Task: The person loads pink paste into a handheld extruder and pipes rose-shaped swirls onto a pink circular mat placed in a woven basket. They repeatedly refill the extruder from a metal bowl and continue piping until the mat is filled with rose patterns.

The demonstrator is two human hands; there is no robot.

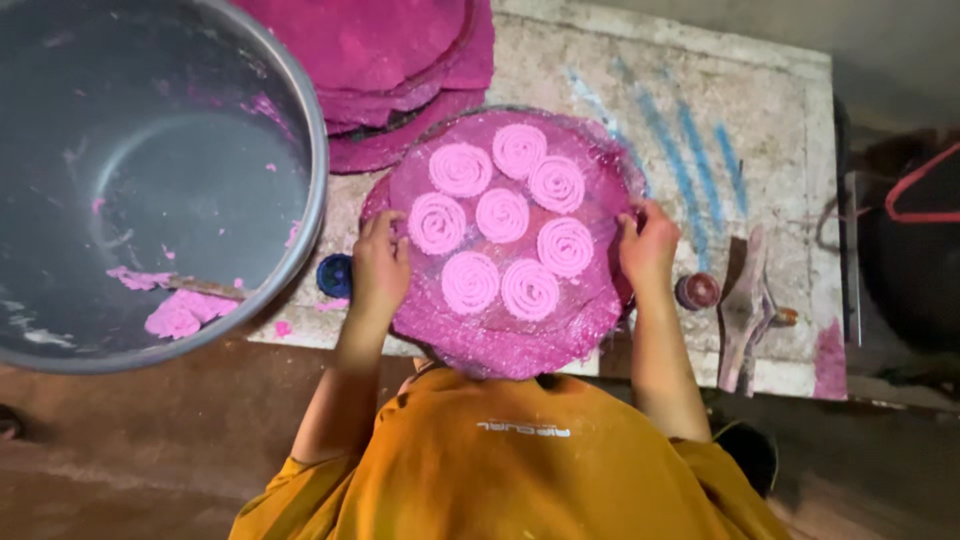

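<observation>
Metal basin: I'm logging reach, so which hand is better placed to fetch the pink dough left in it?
Left, probably. The left hand holds the rim of the round tray right beside the basin; the right hand is across the tray, farther from the pink dough.

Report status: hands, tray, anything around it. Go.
Left hand and right hand grip opposite edges of the pink tray. Eight dough spirals on it. Big metal bowl close on the left, stacked trays behind.

pink spirals (503,215) on magenta tray (520,335)
</observation>
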